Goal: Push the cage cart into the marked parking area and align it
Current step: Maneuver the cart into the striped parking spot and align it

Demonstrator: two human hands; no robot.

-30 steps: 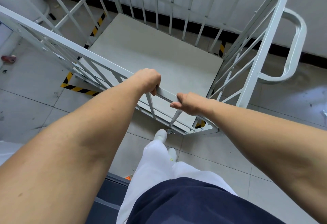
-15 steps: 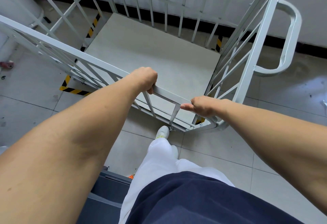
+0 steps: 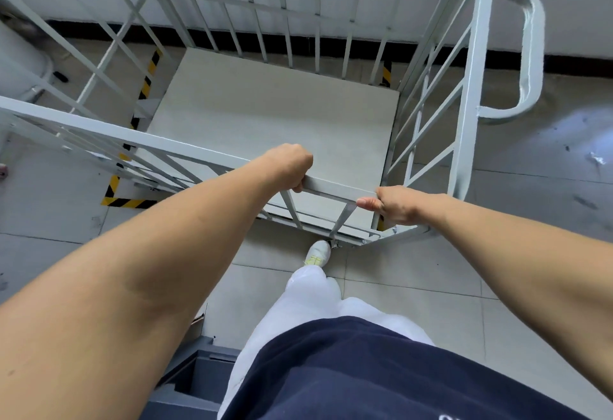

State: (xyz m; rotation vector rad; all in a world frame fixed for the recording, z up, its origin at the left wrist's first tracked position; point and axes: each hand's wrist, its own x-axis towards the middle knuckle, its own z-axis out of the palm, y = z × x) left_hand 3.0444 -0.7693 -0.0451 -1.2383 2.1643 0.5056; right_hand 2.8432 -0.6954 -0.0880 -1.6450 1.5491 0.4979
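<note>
A pale grey cage cart [image 3: 467, 94] with barred sides and a flat empty floor stands in front of me, its far side close to the wall. My left hand [image 3: 290, 164] is closed over the near top rail. My right hand [image 3: 393, 204] grips the same rail at the near right corner, thumb pointing left. Yellow-and-black floor tape [image 3: 127, 202] marks the parking area; strips show along the cart's left side, at the far right and under the near right corner. The cart's wheels are hidden.
A white wall with a black skirting [image 3: 580, 64] runs just behind the cart. A curved push handle [image 3: 530, 51] sticks out on the cart's right side. A dark grey box [image 3: 195, 383] lies by my left leg. My white shoe [image 3: 318, 252] is at the cart's base.
The cart has rolled closer to the wall and turned squarer to the tape. My right hand slid along the rail to the near right corner. My left hand kept its grip.
</note>
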